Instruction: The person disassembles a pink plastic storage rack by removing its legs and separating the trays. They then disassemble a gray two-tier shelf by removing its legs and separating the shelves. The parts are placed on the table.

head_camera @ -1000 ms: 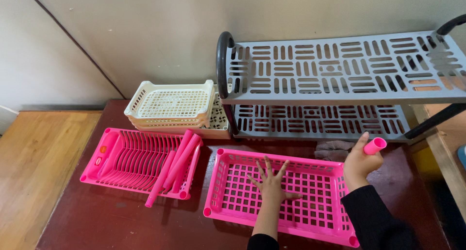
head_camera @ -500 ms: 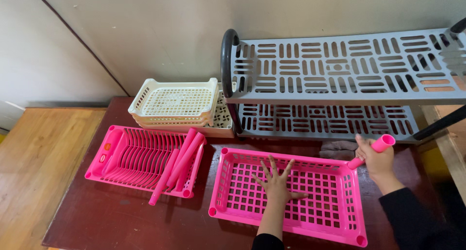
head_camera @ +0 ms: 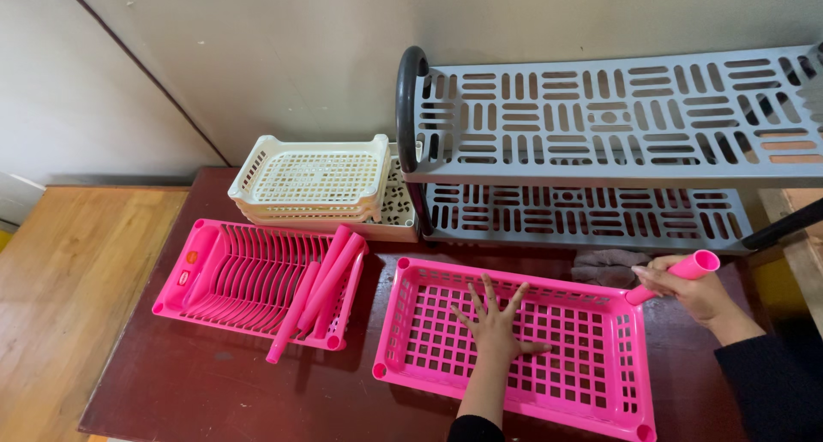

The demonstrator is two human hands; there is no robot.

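While the left hand (head_camera: 497, 326) lies flat with its fingers spread wide on the grid floor of the pink basket tray (head_camera: 429, 356), it seems to press the tray down on the dark red counter (head_camera: 214, 390) so that it does not slide. The right hand (head_camera: 690, 292) is closed around a short pink tube (head_camera: 681, 275), which is tilted, with its lower end at the far right corner of the tray, where a round socket probably sits; I judge the tube is held at this angle to meet that corner. Left of the tray lies a second pink tray with ribs (head_camera: 231, 275), and several more pink tubes (head_camera: 317, 292) rest across its right part, close enough to be taken by hand. Behind it stands a stack of cream trays (head_camera: 313, 180), touching the grey rack (head_camera: 600, 108) with two slotted shelves, which stands against the wall. A grey cloth (head_camera: 604, 266) lies on the counter between the rack and the tray, near the right hand.
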